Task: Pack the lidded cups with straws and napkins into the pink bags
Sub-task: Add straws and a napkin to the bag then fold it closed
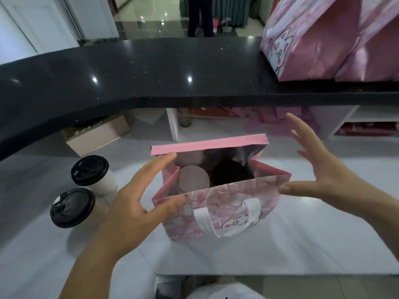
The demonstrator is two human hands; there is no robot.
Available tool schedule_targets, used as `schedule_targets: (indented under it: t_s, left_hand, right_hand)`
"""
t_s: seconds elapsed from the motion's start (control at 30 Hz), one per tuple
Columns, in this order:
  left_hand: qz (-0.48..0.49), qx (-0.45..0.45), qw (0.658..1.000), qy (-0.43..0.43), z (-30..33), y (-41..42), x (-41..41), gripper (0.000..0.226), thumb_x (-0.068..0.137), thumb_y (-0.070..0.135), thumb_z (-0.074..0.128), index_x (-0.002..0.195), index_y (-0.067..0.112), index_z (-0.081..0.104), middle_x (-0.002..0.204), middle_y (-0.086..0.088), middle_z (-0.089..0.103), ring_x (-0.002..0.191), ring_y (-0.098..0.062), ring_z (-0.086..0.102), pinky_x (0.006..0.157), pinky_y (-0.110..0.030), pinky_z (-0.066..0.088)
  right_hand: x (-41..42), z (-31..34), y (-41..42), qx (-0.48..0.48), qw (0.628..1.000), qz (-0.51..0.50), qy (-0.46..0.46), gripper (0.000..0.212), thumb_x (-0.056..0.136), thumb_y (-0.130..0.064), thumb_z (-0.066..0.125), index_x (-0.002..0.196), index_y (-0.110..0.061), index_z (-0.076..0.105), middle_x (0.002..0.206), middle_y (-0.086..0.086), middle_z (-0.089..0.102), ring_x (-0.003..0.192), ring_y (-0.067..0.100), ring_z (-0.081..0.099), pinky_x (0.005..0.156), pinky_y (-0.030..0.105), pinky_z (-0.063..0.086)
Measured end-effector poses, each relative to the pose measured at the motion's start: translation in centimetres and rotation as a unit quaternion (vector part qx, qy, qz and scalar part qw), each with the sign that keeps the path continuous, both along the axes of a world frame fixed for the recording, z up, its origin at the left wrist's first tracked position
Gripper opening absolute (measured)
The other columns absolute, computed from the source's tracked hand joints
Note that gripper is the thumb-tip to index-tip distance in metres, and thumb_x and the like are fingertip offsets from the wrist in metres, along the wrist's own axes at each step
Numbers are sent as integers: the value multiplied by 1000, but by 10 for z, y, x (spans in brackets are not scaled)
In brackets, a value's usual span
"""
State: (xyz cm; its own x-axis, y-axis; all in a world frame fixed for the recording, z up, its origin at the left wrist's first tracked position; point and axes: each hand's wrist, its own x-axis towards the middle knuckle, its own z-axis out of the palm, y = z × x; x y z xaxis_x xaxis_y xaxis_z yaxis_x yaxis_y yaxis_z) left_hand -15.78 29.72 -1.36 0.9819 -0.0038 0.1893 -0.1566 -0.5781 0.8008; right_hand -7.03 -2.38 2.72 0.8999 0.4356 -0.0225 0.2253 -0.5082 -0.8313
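Both forearms reach forward around the open pink bag (pixel 218 203) standing on the white worktop (pixel 302 244). The left hand (pixel 133 197) is spread wide, fingertips touching the bag's left rim; the right hand (pixel 319 167) is open beside its right edge, thumb seemingly brushing it. Inside sits one black-lidded cup (pixel 232 172); two more lidded cups (pixel 83 190) stand left of the bag.

We find no readable words, brands or numbers. The pink bag (pixel 218 203) at centre carries only a line-drawn cat face, and the bag (pixel 302 39) at upper right a cartoon cat. A sticker on the lower left cup lid (pixel 72 207) is too blurred to read.
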Motion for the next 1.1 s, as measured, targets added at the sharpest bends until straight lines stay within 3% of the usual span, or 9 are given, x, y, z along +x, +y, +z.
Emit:
schedule_targets:
  t_s: [0.07, 0.13, 0.27, 0.4, 0.6, 0.7, 0.8, 1.0, 1.1]
  left_hand:
    - [13, -58, 997, -43, -10, 0, -4, 63, 77, 50, 74, 135, 43, 53, 141, 21, 52, 138, -8, 42, 106, -35, 44]
    - [34, -137, 988, -56, -22, 6, -8, 72, 69, 49, 81, 134, 35, 53, 141, 12, 53, 137, -17, 45, 109, -38, 43]
    - [12, -236, 969, 66, -40, 20, -3, 124, 43, 60, 93, 142, 65, 19, 156, 30, 23, 144, 4, 25, 118, -42, 30]
    - [-49, -256, 956, 135, -44, 25, 11, 134, 41, 46, 98, 139, 72, 10, 152, 42, 18, 140, 2, 36, 108, -50, 44]
    - [-63, -277, 948, 144, -40, 21, 30, 120, 63, 13, 92, 138, 71, 18, 152, 29, 30, 125, -17, 58, 83, -39, 60]
    - [-51, -286, 948, 129, -42, 16, 30, 110, 66, 4, 88, 144, 56, 29, 146, 11, 46, 117, -20, 64, 82, -36, 59]
    - [-17, -297, 948, 115, -44, 9, 26, 82, 70, 5, 82, 138, 38, 49, 132, 5, 60, 110, -24, 68, 80, -36, 60]
    - [47, -265, 957, 108, -46, -11, 28, 51, 75, 4, 77, 120, 28, 68, 115, 7, 70, 102, -18, 69, 79, -35, 61]
    - [38, -247, 962, 107, -41, -23, 33, 47, 76, 2, 77, 117, 24, 70, 111, 7, 72, 101, -16, 69, 76, -30, 61]
  right_hand:
    - [-1, -25, -8, 38, 997, -13, 62, 127, 43, -71, 86, 144, -68, 10, 158, -36, 14, 144, -12, 18, 122, 42, 21]
    - [0, -47, -10, 56, 993, -10, 105, 131, 39, -68, 91, 143, -69, 11, 159, -33, 15, 144, -11, 21, 122, 45, 24]
    - [6, -69, -4, 94, 984, 12, 152, 133, 36, -57, 97, 141, -71, 16, 157, -36, 16, 145, -9, 23, 120, 43, 30]
    - [26, -69, -2, 111, 979, 46, 163, 133, 41, -44, 98, 142, -69, 16, 157, -38, 15, 146, -4, 25, 116, 45, 36]
    - [40, -64, 0, 157, 970, 51, 180, 107, 60, 1, 91, 144, -37, 37, 142, -18, 52, 126, 14, 59, 90, 37, 58]
    - [39, -70, -8, 170, 972, 13, 160, 83, 61, -2, 85, 132, -26, 50, 133, -7, 60, 113, 28, 66, 89, 43, 59]
    - [35, -78, -18, 163, 977, -10, 133, 70, 61, -12, 86, 124, -29, 62, 127, -7, 65, 104, 37, 64, 93, 50, 57]
    - [29, -88, -35, 183, 978, -63, 82, 50, 77, 9, 77, 117, -20, 72, 114, -2, 73, 83, 41, 63, 92, 50, 57]
    - [25, -82, -46, 199, 974, -71, 76, 50, 76, 11, 76, 116, -17, 71, 110, -1, 75, 85, 26, 68, 89, 40, 60]
